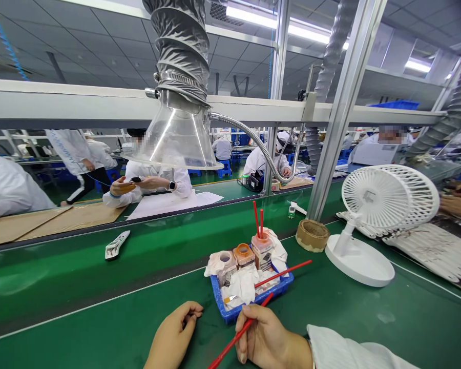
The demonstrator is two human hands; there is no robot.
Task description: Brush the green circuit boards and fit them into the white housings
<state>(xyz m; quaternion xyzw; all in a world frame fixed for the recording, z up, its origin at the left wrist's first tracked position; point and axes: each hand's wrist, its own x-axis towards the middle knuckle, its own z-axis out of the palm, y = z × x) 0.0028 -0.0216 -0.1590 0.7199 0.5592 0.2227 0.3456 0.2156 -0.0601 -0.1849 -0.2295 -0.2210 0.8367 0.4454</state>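
Thin red stick (238, 335) in right hand (265, 335).

Green workbench (369, 328), carrying: blue tray (225, 312), white desk fan (384, 200), brown tape roll (312, 236), white handheld tool (117, 245), patterned white sheet (430, 253).

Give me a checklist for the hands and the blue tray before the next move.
1. Right hand grips the red stick: ok.
2. Left hand is free: cannot tell; its fingers are curled and may hide something.
3. Blue tray sits on the green belt just ahead of both hands: ok.
4. Two upright red sticks stand in the orange-filled jar: ok.
5. Loose red stick lies within the tray: not ok; it overhangs the rim.
6. Orange-rimmed jar is closed: cannot tell from this view.
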